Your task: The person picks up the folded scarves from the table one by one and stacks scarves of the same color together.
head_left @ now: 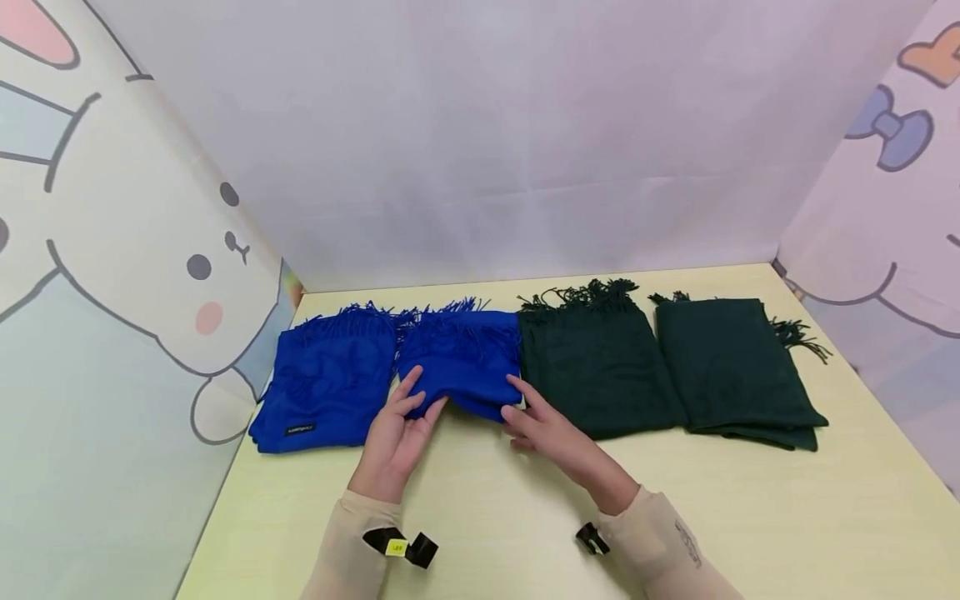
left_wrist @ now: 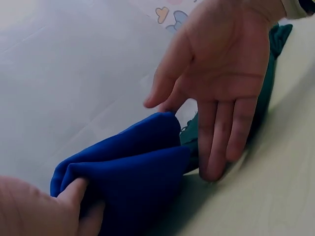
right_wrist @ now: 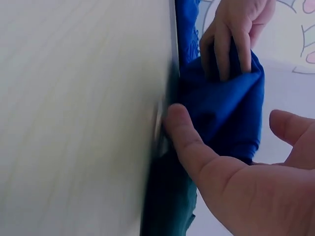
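A folded blue scarf [head_left: 461, 358] with a fringe at its far side lies second from the left, its near edge lifted in a fold. At that edge's left part, my left hand [head_left: 393, 442] grips the cloth, fingers on top and thumb beneath. The right wrist view shows the left hand's [right_wrist: 236, 34] fingers bent over the scarf [right_wrist: 221, 103]. Beside the scarf's near right corner is my right hand [head_left: 555, 437], fingertips right at the cloth. In the left wrist view, the right hand's [left_wrist: 221, 73] fingers extend fairly straight, palm in sight.
Another folded blue scarf [head_left: 330, 383] with a black label lies at the left. To the right are two folded dark green fringed scarves, one adjoining [head_left: 600, 375] and one farther right [head_left: 731, 367]. The pale table [head_left: 480, 525] meets a white back wall [head_left: 480, 167].
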The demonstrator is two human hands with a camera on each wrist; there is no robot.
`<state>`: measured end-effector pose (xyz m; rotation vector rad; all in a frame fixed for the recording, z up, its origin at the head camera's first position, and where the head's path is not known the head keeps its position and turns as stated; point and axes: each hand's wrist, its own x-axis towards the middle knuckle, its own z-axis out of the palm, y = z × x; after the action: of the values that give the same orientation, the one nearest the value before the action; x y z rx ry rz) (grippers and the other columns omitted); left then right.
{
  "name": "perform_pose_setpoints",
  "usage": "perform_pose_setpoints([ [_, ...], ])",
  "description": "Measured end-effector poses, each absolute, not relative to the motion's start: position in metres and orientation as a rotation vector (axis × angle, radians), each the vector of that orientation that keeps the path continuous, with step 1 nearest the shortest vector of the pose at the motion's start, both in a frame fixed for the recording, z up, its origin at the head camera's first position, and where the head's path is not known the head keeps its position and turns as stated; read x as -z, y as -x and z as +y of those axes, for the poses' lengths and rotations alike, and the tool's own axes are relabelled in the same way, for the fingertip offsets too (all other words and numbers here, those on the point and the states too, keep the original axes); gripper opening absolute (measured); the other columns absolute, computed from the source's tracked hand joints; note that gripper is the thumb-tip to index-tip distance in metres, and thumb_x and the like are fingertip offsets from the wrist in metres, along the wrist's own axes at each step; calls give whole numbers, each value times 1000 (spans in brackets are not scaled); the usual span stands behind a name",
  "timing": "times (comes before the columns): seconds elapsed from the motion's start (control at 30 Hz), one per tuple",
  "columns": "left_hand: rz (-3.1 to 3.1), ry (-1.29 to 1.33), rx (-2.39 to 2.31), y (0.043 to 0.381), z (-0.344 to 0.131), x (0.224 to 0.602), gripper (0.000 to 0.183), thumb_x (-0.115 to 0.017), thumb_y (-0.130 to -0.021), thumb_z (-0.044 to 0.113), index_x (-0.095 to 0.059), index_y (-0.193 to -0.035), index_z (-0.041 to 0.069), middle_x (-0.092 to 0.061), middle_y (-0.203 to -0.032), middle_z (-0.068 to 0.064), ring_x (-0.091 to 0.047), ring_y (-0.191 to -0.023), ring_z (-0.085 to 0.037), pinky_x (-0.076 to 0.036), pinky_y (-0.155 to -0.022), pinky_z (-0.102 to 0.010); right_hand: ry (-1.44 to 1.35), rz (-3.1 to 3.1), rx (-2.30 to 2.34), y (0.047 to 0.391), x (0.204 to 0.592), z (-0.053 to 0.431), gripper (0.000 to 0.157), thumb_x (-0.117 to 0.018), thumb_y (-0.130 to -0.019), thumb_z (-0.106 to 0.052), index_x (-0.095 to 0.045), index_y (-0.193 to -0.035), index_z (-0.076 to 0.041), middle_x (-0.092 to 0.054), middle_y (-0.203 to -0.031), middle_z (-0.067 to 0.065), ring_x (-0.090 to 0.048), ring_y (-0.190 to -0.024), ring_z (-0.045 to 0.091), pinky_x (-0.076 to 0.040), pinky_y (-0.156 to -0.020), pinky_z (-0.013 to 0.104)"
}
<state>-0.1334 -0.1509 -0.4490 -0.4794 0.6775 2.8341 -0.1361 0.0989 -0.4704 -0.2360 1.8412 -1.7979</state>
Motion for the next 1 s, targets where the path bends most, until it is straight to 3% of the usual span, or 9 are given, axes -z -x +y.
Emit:
perform_pose_setpoints([
  [0.07,625,494,-2850,134,-151,447,63,-31,-102,-10,-23,-159,15,32,-160,1,7,-152,-25,-20,-120,-41,208,1792,1840,139,471,95,70,-50,-102,-46,-13,-159,-34,-27,-156,19,-50,-132,40,-44,-106,51],
  [0.23,548,504,-2855,135,-151,449,62,-29,-103,-10,-22,-159,16,33,-159,2,10,-152,-23,-20,-120,-38,100,1651,2013,147,473,85,68,-52,-101,-47,-15,-158,-39,-27,-149,22,-55,-118,47,-47,-103,51],
  [0.37,536,494,-2847,135,-151,451,62,-28,-103,-10,-19,-160,15,35,-158,1,11,-152,-23,-19,-120,-38,113,1555,2099,150,475,79,66,-50,-103,-43,-17,-159,-33,-4,-163,10,-46,-132,44,-44,-106,53],
  [0.43,527,492,-2850,134,-151,452,63,-29,-102,-10,-19,-159,15,34,-159,0,10,-152,-24,-19,-120,-39,113,1517,2116,150,476,77,65,-51,-104,-40,-19,-159,-29,0,-165,9,-37,-140,41,-42,-108,52],
  [0.57,482,467,-2862,130,-152,452,59,-35,-100,-12,-31,-154,13,34,-158,0,12,-152,-23,-23,-119,-39,79,1477,2107,149,475,73,64,-52,-103,-38,-23,-158,-25,-6,-164,12,-36,-142,40,-41,-109,48],
  [0.77,512,442,-2864,130,-154,451,55,-31,-102,-10,-30,-152,12,32,-159,-3,10,-152,-23,-24,-119,-37,45,1389,2161,151,473,67,51,-50,-106,-29,-35,-152,-12,-22,-156,20,-55,-125,44,-46,-104,45],
  [0.87,595,457,-2848,131,-156,452,52,-28,-104,-7,-25,-152,11,20,-162,-7,0,-153,-25,-21,-120,-38,2,1416,2209,152,473,67,41,-47,-107,-22,-46,-143,-4,-31,-150,18,-61,-117,35,-51,-100,41],
  [1.0,781,399,-2818,129,-162,457,34,-29,-107,0,-38,-138,8,-1,-162,-11,-13,-151,-28,-29,-117,-40,-37,1485,2217,153,473,71,34,-45,-107,-15,-53,-137,0,-36,-142,14,-66,-104,28,-52,-98,42],
])
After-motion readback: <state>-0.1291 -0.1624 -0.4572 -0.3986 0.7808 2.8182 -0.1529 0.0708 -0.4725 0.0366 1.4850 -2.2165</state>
